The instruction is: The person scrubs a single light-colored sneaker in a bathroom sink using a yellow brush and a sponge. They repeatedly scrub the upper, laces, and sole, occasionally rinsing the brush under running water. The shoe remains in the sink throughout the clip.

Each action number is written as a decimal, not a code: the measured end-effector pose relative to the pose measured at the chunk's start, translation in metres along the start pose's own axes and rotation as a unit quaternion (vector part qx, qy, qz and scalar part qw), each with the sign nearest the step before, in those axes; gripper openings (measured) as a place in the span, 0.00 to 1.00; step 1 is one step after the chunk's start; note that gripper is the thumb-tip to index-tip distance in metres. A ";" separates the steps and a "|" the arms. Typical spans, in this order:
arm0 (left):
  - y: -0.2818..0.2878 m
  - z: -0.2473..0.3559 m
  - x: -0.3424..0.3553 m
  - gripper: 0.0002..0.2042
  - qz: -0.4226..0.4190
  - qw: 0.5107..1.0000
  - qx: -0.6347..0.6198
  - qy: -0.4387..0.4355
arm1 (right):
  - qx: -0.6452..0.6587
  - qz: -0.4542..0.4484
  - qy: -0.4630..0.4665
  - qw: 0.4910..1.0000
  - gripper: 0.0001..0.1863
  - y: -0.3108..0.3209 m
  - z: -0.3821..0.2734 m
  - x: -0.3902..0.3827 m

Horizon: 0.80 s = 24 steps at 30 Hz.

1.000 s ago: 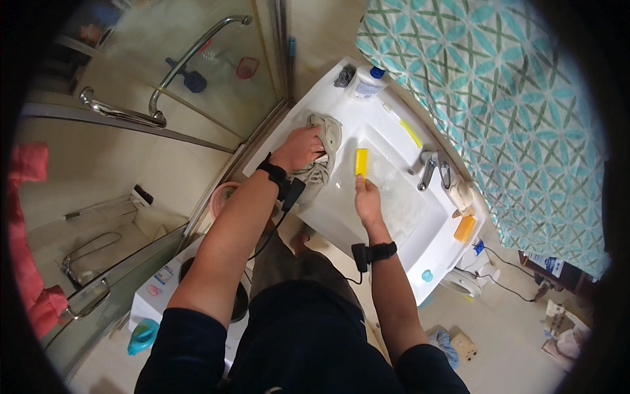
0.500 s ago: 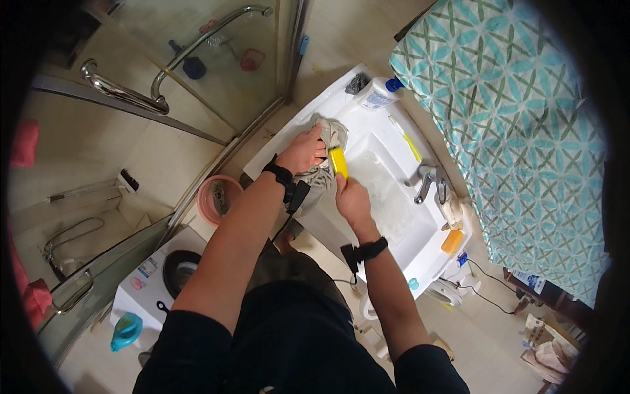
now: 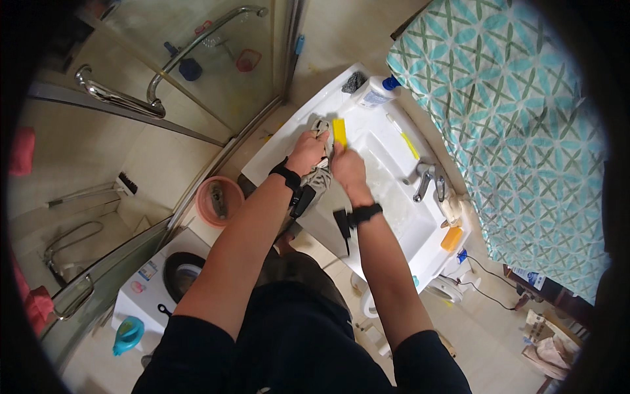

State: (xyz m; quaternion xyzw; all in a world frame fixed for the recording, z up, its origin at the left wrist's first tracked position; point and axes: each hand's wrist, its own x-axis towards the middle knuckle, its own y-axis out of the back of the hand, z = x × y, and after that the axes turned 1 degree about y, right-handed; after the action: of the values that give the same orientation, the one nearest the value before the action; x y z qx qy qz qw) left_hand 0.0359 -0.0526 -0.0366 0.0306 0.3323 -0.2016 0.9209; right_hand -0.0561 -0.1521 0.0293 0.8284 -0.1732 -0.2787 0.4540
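My left hand [image 3: 308, 152] is closed on a bunched grey-beige cloth [image 3: 318, 180] at the near left rim of the white washbasin [image 3: 387, 248]. Part of the cloth sticks up beyond the fingers, and the rest hangs below the hand over the basin's ledge. Just to the right, my right hand [image 3: 350, 169] grips the lower end of a yellow oblong block [image 3: 339, 132]. The block points away from me, close beside the cloth. Whether it is a soap bar or a brush I cannot tell. Both wrists wear black straps.
A white bottle with a blue cap [image 3: 377, 92], a yellow-handled brush [image 3: 409, 144], the tap [image 3: 423, 184] and an orange bar [image 3: 451, 239] line the basin's far and right edges. At left are a pink bucket [image 3: 201, 207], a washing machine [image 3: 149, 272] and a glass shower door [image 3: 223, 98].
My right hand has moved up and slightly left, swinging the yellow block upright. The left hand has closed more tightly, gathering the cloth that was spread beneath it.
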 end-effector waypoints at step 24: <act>0.004 0.012 -0.012 0.18 -0.066 0.991 -0.110 0.030 | 0.016 -0.033 0.029 0.999 0.35 0.002 0.013 0.001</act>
State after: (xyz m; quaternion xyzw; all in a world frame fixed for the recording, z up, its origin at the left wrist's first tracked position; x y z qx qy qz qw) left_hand 0.0363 -0.0471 -0.0201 -0.0866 0.3810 -0.2236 0.8930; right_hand -0.0635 -0.1624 0.0252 0.8485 -0.1368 -0.2664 0.4364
